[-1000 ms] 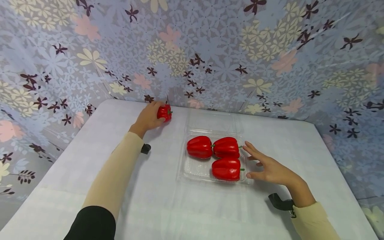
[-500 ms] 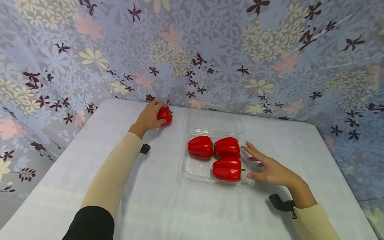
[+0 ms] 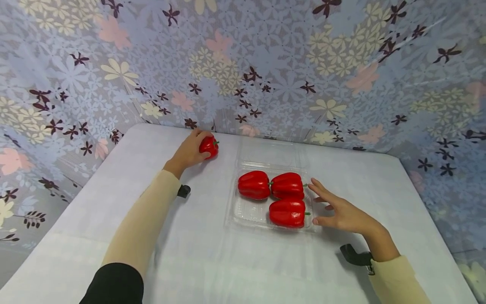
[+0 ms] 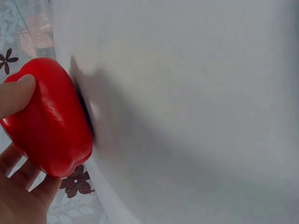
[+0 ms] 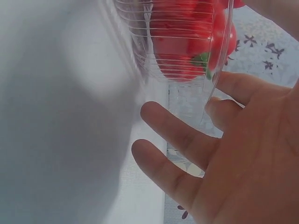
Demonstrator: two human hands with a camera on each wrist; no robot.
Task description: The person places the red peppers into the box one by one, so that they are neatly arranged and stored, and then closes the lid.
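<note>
At the back left of the table, my left hand (image 3: 188, 151) grips a red bell pepper (image 3: 210, 147). In the left wrist view the thumb presses one side of the bell pepper (image 4: 56, 121) and the fingers lie along the other; its shadow falls on the cloth beside it. Three more red bell peppers (image 3: 287, 213) lie on their sides in a clear plastic clamshell box (image 3: 248, 215), whose lid (image 3: 269, 154) is folded back. By the box's right side is my right hand (image 3: 343, 214), fingers spread and holding nothing. The right wrist view shows fingertips close to the box rim (image 5: 229, 37); contact is unclear.
A white cloth (image 3: 197, 253) covers the table. Behind it stands a flowered backdrop (image 3: 265, 63), close to the far edge. The box's front left corner holds no pepper. Dark wrist camera mounts (image 3: 355, 255) stick out from both wrists.
The bell pepper in my left hand has shifted and turned slightly, a little toward me. My right hand and the box stay in place; the head view has moved slightly.
</note>
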